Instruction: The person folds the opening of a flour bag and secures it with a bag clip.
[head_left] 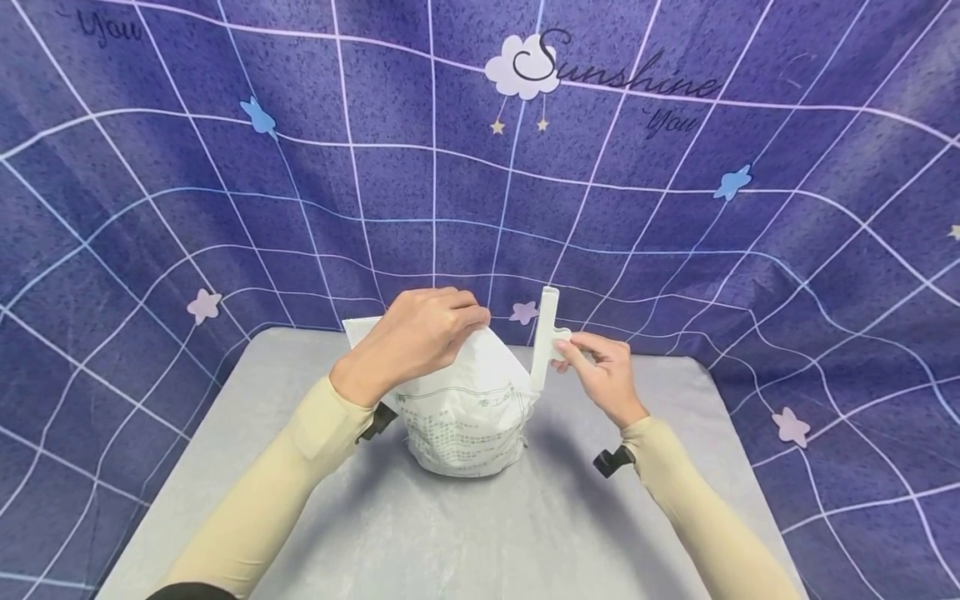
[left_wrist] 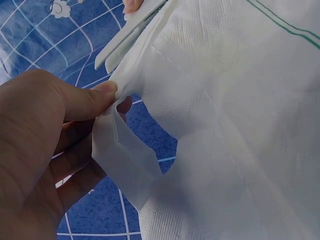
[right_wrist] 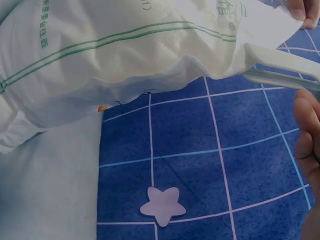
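A white bag (head_left: 465,417) with green lines and printed characters stands on the table, filled out at its base and flattened at its top. My left hand (head_left: 420,337) pinches its upper edge between thumb and fingers, beside a cut-out handle hole, as the left wrist view shows. In my right hand (head_left: 600,371), thumb and fingers pinch the tab of a white sealing clip (head_left: 546,337). The clip stands nearly upright at the bag's right side. Its two long arms (right_wrist: 280,60) are spread apart, with their ends at the bag's edge.
A grey cloth-covered table (head_left: 360,533) lies under the bag. Behind and at both sides hangs a blue-purple curtain (head_left: 420,192) with grid lines, stars and a cloud. Black straps with small mounts (head_left: 613,460) sit at both wrists.
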